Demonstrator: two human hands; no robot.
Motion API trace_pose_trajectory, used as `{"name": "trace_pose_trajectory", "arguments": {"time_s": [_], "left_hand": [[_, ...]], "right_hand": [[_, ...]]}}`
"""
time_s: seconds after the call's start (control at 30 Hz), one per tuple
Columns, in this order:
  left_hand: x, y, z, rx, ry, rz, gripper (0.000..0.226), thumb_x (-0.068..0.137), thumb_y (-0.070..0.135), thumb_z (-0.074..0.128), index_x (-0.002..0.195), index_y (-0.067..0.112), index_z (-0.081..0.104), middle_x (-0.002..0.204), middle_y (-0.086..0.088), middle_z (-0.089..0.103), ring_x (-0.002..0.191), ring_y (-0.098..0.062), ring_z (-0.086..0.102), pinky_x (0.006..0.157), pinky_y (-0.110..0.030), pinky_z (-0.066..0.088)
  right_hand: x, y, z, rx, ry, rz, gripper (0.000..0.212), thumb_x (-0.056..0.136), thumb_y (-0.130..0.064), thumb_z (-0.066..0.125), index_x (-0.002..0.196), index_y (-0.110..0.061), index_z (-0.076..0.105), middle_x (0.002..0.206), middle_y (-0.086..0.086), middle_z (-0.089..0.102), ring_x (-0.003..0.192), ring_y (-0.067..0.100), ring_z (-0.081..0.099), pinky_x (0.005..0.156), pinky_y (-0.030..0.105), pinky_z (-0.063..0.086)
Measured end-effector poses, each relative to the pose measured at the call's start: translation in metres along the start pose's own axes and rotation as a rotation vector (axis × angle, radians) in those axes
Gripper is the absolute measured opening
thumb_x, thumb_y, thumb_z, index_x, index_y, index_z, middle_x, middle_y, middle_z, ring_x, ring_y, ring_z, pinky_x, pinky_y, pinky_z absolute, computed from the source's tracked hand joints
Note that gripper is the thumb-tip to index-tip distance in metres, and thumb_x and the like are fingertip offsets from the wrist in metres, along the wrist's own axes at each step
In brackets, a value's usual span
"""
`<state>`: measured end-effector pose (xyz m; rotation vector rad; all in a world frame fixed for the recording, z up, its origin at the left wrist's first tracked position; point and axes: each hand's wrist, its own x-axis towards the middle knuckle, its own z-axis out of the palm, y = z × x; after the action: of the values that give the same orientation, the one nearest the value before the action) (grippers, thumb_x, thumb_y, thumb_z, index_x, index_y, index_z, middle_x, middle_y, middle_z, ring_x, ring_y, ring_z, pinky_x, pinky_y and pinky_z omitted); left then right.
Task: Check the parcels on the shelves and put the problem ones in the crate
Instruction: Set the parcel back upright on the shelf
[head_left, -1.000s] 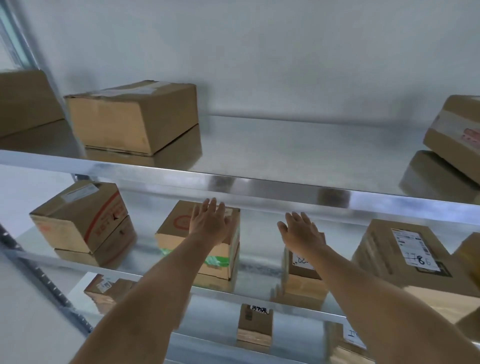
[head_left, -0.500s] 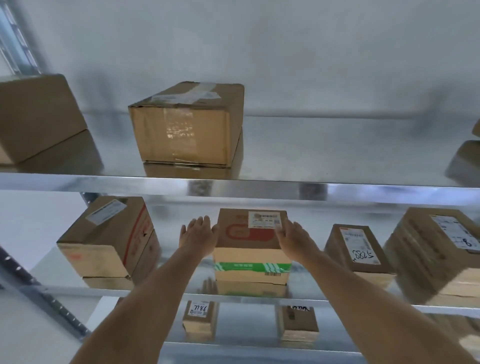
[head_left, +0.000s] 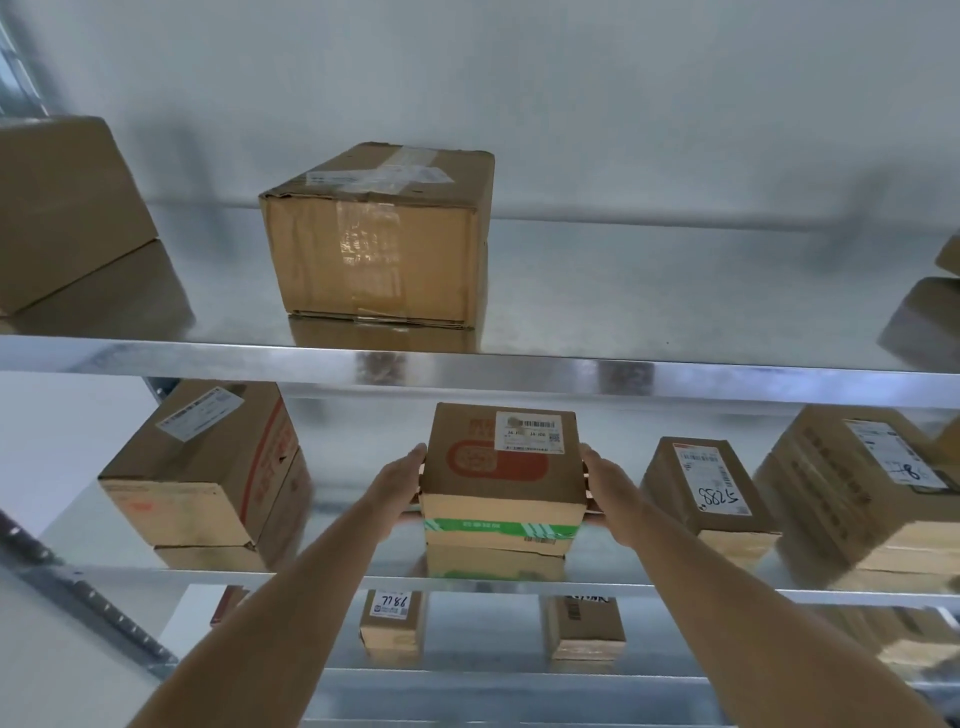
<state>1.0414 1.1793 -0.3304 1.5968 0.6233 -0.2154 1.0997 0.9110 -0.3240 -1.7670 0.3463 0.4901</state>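
Parcel (head_left: 501, 480), fingers (head_left: 418, 457) hidden behind

Middle shelf (head_left: 467, 581) — parcel (head_left: 501, 478) between both hands; taped box (head_left: 379, 239) one shelf above.

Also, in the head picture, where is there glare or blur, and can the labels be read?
Head view: glare on the taped box; the shiny shelf edge mirrors parcels; the left box is blurred; the number on the small parcel is readable.
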Motion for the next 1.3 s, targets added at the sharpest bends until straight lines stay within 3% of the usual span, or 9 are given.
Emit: {"name": "trace_pose_trajectory", "arguments": {"time_s": [0.1, 0.23, 0.5, 0.67, 0.93, 1.07, 1.17, 1.23, 1.3], "left_hand": [[-0.004, -0.003, -0.004, -0.151, 0.005, -0.018, 0.042, 0.113, 0.044, 0.033, 0.115, 0.02, 0.067, 0.115, -0.008, 0.074, 0.109, -0.03, 0.07, 0.098, -0.05, 0.057], [-0.012, -0.008, -0.008, -0.215, 0.02, -0.016, 0.037, 0.113, 0.04, 0.037, 0.122, 0.016, 0.062, 0.117, -0.009, 0.074, 0.109, -0.031, 0.071, 0.097, -0.051, 0.056], [-0.024, -0.024, -0.013, -0.243, -0.003, -0.022, 0.034, 0.113, 0.038, 0.039, 0.126, 0.014, 0.059, 0.123, -0.01, 0.071, 0.114, -0.032, 0.069, 0.087, -0.045, 0.056], [-0.023, -0.025, -0.013, -0.227, 0.006, -0.015, 0.035, 0.112, 0.041, 0.04, 0.126, 0.015, 0.058, 0.126, -0.01, 0.07, 0.114, -0.031, 0.068, 0.096, -0.049, 0.056], [-0.026, -0.018, -0.009, -0.071, -0.064, 0.041, 0.071, 0.081, 0.071, 0.066, 0.129, 0.02, 0.056, 0.121, -0.002, 0.072, 0.113, -0.025, 0.068, 0.09, -0.045, 0.058], [-0.025, -0.016, -0.006, 0.016, -0.047, 0.066, 0.095, 0.06, 0.058, 0.087, 0.133, 0.017, 0.042, 0.119, -0.005, 0.065, 0.104, -0.019, 0.066, 0.074, -0.031, 0.055], [-0.017, -0.022, -0.005, 0.037, -0.054, 0.071, 0.111, 0.051, 0.053, 0.095, 0.138, 0.014, 0.038, 0.123, -0.005, 0.062, 0.111, -0.021, 0.063, 0.089, -0.037, 0.057], [-0.013, -0.026, -0.002, 0.054, -0.064, 0.072, 0.116, 0.05, 0.049, 0.099, 0.141, 0.013, 0.035, 0.125, -0.005, 0.06, 0.114, -0.021, 0.062, 0.096, -0.038, 0.056], [-0.014, -0.027, 0.003, 0.061, -0.086, 0.077, 0.118, 0.05, 0.046, 0.1, 0.141, 0.014, 0.032, 0.127, -0.004, 0.057, 0.115, -0.019, 0.06, 0.094, -0.035, 0.056]], "right_hand": [[-0.004, 0.0, -0.001, 0.085, 0.034, -0.018, 0.048, 0.112, -0.045, 0.025, 0.112, -0.017, 0.064, 0.107, 0.01, 0.074, 0.102, 0.027, 0.07, 0.093, 0.047, 0.056], [-0.006, 0.005, -0.002, 0.199, 0.039, 0.0, 0.043, 0.112, -0.038, 0.03, 0.112, -0.009, 0.06, 0.118, 0.012, 0.071, 0.102, 0.028, 0.069, 0.076, 0.039, 0.056], [-0.01, 0.021, -0.005, 0.203, 0.0, 0.025, 0.025, 0.109, -0.024, 0.041, 0.119, -0.01, 0.06, 0.119, 0.01, 0.07, 0.108, 0.031, 0.069, 0.082, 0.043, 0.059], [-0.011, 0.018, -0.005, 0.187, -0.003, 0.026, 0.025, 0.11, -0.025, 0.04, 0.119, -0.012, 0.06, 0.118, 0.008, 0.07, 0.107, 0.029, 0.068, 0.079, 0.041, 0.057], [-0.006, 0.02, -0.008, 0.215, -0.042, 0.032, 0.033, 0.109, -0.034, 0.045, 0.125, -0.012, 0.065, 0.118, 0.004, 0.074, 0.107, 0.028, 0.07, 0.079, 0.04, 0.058], [-0.006, 0.023, -0.016, 0.138, -0.107, 0.052, 0.07, 0.095, -0.063, 0.061, 0.149, -0.021, 0.046, 0.157, 0.001, 0.045, 0.143, 0.032, 0.045, 0.115, 0.058, 0.037], [-0.012, 0.018, -0.022, 0.079, -0.197, 0.065, 0.116, 0.074, -0.077, 0.068, 0.164, -0.03, 0.011, 0.173, 0.0, 0.012, 0.157, 0.035, 0.015, 0.122, 0.067, 0.015], [-0.015, 0.014, -0.025, 0.102, -0.255, 0.039, 0.128, 0.068, -0.071, 0.072, 0.165, -0.031, -0.001, 0.172, 0.002, 0.015, 0.157, 0.035, 0.015, 0.123, 0.069, 0.008], [-0.017, 0.012, -0.029, 0.12, -0.29, 0.008, 0.127, 0.066, -0.063, 0.078, 0.164, -0.03, 0.004, 0.157, 0.001, 0.044, 0.148, 0.033, 0.036, 0.122, 0.069, 0.012]]}}
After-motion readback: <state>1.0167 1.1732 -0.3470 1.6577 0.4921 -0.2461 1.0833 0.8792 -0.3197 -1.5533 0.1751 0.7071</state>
